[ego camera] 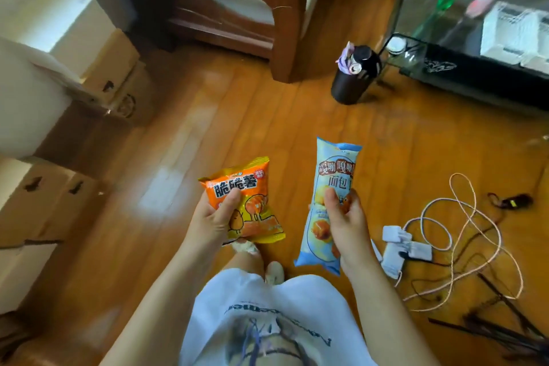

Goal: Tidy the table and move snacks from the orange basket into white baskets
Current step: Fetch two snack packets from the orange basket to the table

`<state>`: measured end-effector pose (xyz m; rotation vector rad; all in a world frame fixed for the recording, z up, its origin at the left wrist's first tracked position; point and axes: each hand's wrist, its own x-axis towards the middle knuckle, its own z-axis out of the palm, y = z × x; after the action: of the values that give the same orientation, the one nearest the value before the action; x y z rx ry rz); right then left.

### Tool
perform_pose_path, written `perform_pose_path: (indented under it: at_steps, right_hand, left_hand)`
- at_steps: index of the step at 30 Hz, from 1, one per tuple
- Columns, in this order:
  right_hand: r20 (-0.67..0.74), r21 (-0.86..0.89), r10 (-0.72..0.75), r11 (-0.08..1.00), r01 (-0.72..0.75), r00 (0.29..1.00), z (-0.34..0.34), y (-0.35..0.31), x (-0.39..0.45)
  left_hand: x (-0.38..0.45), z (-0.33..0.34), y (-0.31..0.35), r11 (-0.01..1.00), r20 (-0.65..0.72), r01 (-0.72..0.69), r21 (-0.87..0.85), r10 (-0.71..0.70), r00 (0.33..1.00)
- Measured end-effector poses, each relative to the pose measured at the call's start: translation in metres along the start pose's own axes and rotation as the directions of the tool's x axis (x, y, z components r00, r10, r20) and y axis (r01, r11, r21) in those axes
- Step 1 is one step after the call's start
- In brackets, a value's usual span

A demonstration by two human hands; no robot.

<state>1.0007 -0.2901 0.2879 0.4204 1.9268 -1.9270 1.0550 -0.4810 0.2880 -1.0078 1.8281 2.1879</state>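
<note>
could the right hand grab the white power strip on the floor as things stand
Probably not: the right hand already grips the long light-blue snack packet, and the white power strip lies down on the wooden floor.

A wooden floor point(243, 116) carries a dark bin point(352, 83), cardboard boxes point(44, 202), and tangled cables point(463, 235).

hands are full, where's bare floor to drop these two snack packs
Free: the wood floor between the cardboard boxes, sofa and black bin. Crowded: right side, with the power strip and tangled cables.
</note>
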Motion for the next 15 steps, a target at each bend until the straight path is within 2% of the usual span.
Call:
perform_pose_path:
  at_steps: [6,9,15]
  right_hand:
    - [-0.200,0.019,-0.019,1.000,0.023,0.980,-0.048,-0.020,0.043]
    - [-0.267,0.008,-0.040,0.999,0.044,0.963,-0.070,-0.041,0.076]
    - [-0.302,0.002,-0.097,0.995,0.102,0.948,-0.101,-0.109,0.157]
  left_hand:
    - [0.065,0.072,0.027,0.989,0.127,-0.070,0.128,0.054,0.990]
    - [0.099,0.115,0.047,0.986,0.208,-0.106,0.132,0.077,0.975]
    - [0.171,0.188,0.113,0.975,0.325,-0.174,0.141,0.121,0.938]
